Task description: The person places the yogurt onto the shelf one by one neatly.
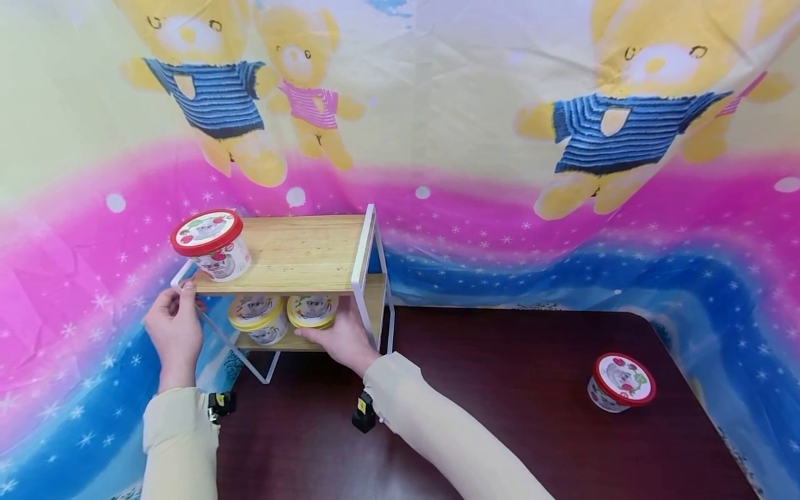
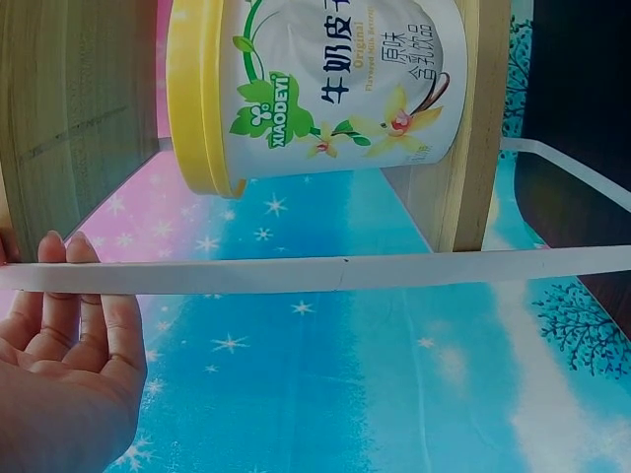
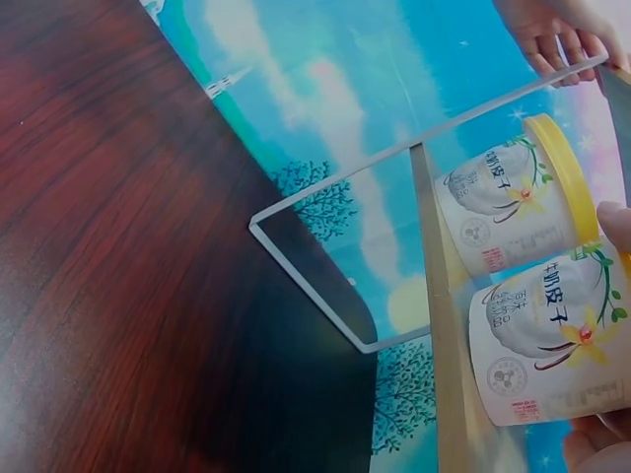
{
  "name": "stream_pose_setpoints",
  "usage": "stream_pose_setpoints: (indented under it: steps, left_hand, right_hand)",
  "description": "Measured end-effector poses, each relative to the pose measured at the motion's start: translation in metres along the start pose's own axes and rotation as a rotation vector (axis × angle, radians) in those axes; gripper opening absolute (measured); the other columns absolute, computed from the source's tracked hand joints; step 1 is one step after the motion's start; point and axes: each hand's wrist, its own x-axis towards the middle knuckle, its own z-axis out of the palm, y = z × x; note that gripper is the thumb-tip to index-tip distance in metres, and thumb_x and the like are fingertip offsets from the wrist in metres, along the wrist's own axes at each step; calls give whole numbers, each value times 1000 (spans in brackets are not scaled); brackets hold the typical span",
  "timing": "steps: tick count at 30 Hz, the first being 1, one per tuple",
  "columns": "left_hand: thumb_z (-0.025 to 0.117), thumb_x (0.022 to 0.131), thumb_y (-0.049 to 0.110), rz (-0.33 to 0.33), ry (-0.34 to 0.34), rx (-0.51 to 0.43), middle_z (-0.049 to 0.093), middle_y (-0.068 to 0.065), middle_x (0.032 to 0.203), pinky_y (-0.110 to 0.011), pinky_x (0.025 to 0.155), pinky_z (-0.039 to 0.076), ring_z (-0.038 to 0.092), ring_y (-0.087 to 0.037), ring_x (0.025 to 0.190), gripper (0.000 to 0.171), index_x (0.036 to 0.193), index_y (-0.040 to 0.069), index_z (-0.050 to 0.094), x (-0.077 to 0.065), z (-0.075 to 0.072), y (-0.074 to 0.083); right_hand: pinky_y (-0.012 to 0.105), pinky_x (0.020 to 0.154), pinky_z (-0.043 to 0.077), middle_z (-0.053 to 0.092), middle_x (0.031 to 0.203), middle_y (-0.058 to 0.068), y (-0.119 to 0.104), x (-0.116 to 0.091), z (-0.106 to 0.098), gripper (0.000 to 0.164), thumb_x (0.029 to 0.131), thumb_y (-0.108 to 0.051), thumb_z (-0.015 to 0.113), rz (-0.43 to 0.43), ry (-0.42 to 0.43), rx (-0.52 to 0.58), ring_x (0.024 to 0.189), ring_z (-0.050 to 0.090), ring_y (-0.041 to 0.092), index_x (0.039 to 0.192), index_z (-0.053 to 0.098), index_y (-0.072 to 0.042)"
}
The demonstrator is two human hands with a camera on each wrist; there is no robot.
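Observation:
A small two-tier shelf point(image 1: 300, 253) with wooden boards and a white metal frame stands at the table's back left. My left hand point(image 1: 178, 330) grips the frame at its upper left corner; in the left wrist view its fingers curl round the white bar point(image 2: 296, 276). On the lower board sit two white tubs with yellow lids, side by side. My right hand point(image 1: 350, 337) holds the right-hand tub point(image 3: 547, 340), thumb by the lid and fingers on the far side. The left-hand tub point(image 1: 256, 319) is right beside it. On the top board's left end stands a red-lidded tub point(image 1: 219, 243).
Another red-lidded tub point(image 1: 621, 382) stands on the dark wooden table point(image 1: 487, 389), far to the right. A printed cloth point(image 1: 450, 187) with teddy bears hangs behind the table and along its sides.

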Motion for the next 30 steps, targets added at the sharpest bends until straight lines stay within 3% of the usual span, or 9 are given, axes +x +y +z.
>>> stream_pose_setpoints:
  steps: [12,24,30]
  left_hand:
    - [58,105,36,17,0,17,63,14,77,-17,68,47,61,-4,72,29,98,9,68,1,0,-3]
    - [58,104,37,10,-7,11,63,14,78,-18,69,48,61,-6,73,31,97,9,67,1,1,-1]
    - [59,104,38,-8,-6,3,66,4,81,-19,69,47,61,-7,74,29,96,11,68,0,0,1]
  right_hand:
    - [27,111,34,38,145,-2,4,-1,0,116,75,-24,94,-5,-8,-56,131,42,6,159,12,-27]
    - [28,113,32,37,147,-2,13,-8,1,117,72,-17,95,57,-27,-87,135,38,7,158,16,-21]
    - [31,112,33,40,145,-1,14,-11,2,118,71,-22,96,47,-7,-105,135,41,9,158,17,-21]
